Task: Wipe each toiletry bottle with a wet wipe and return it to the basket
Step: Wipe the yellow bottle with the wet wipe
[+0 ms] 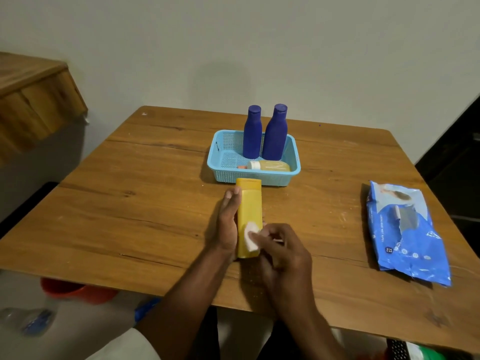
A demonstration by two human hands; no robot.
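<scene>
A yellow bottle [249, 211] is held above the table in front of the basket, cap end pointing away from me. My left hand [227, 222] holds it along its left side, fingers stretched toward the cap. My right hand [281, 249] pinches a small white wet wipe [250, 236] against the bottle's lower part. The light blue basket [220, 162] holds two upright dark blue bottles [252, 133] [275, 133] and a small yellowish bottle [272, 166] lying on its side.
A blue pack of wet wipes [407, 235] lies on the right of the wooden table [145, 203]. Left of the table are a wooden ledge [33, 100], a red tub [75, 291] and a clear plastic bottle [26, 320] on the floor.
</scene>
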